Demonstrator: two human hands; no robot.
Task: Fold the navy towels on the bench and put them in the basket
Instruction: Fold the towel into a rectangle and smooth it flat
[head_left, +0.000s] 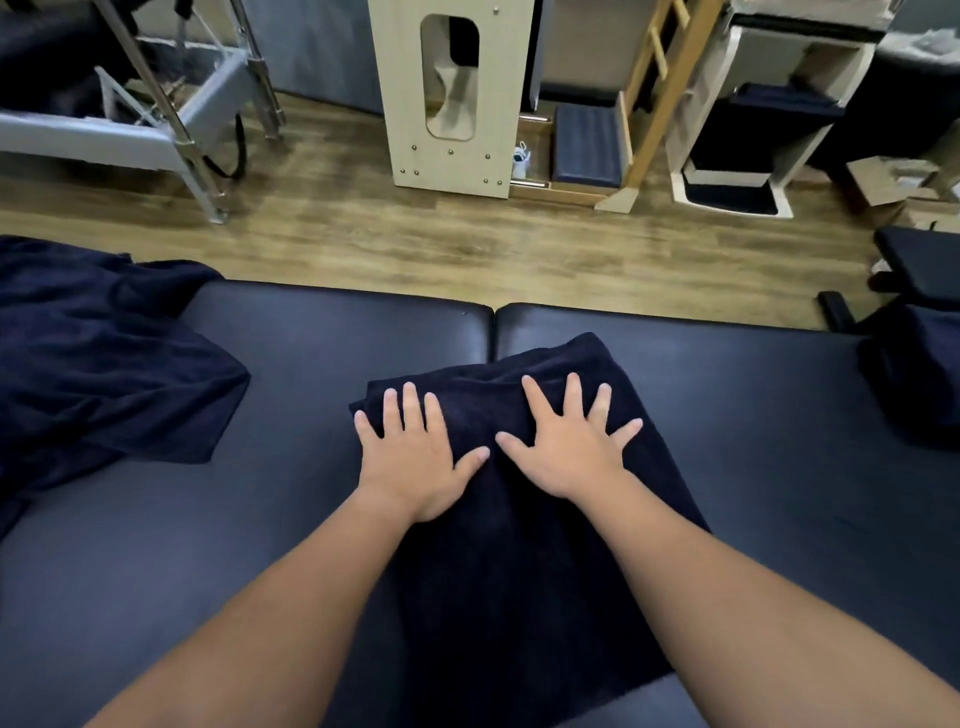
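My forearms come in from the bottom edge, cut off there before the elbows, and between them a navy towel (498, 545) lies lengthwise on the bench (156, 571), a long folded strip of soft, matte terry whose near end runs between my arms toward the bottom of the view. My left hand (415, 457) lies flat on the towel's far left part, fingers straight and spread, thumb out toward the middle; my right hand (566, 447) lies flat just beside it, fingers fanned wide, palm down on the cloth. Neither hand grips anything; both simply press on the fabric. The far end of the towel is rumpled, its corner rising just beyond my right fingertips, and so dark that its layers are hard to tell apart. The bench is smooth, faintly shiny dark padding in two cushions, with a seam between them running away just past the towel. On the left, a pile of unfolded towels (104, 364) lies loose and creased, draped over the bench's far corner and cut off by the left edge. At the right edge a dark bulky shape (919, 374) sits on the bench, too dark and too cropped to identify. Beyond is a wood-plank floor (415, 244), then a pale wooden cabinet (449, 104) with a rounded cutout, a grey metal-framed apparatus (156, 130) on the left, and a wooden ladder-like frame (660, 93) on the right.
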